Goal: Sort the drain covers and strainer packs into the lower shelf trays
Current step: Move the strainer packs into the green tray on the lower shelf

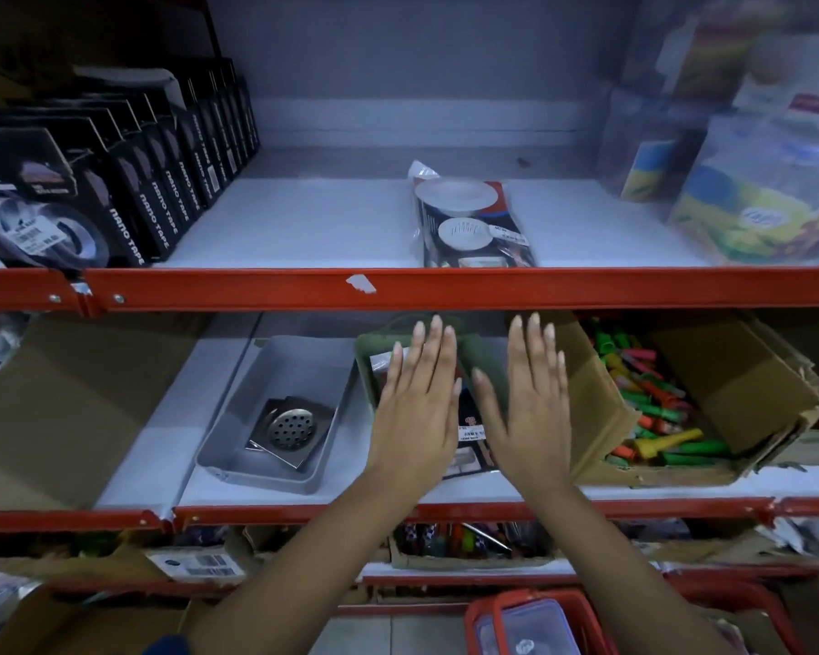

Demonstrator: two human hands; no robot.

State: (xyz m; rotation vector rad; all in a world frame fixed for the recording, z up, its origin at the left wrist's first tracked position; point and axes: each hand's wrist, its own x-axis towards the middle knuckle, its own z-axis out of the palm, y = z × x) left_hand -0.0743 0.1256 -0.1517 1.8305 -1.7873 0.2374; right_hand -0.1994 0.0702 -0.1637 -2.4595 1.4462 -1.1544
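Strainer packs (474,224) are the thing left to move imo: a stack in clear plastic lying flat on the upper shelf (303,219), center-right of frame, long axis running front to back w/ the near end right at the red rail (398,288). Drain covers (288,430) already sit in the grey tray (237,446) lower-center-left, a couple of square steel ones overlapping. Just right of that is the green tray (374,352) w/ more packs (469,427) in it, mostly hidden by the hands.

Left hand (414,408) and right hand (530,404) are both flat, palms down, fingers (433,338) spread straight and released, holding nothing, hovering over or lightly on the green tray, can't tell which. Cardboard box (601,418) of colored bits is touching the tray's right side.

So the stack lies straight above and slightly behind the hands, past the rail. Right hand looks a bit nearer, prob reach up n over, grab the near short end
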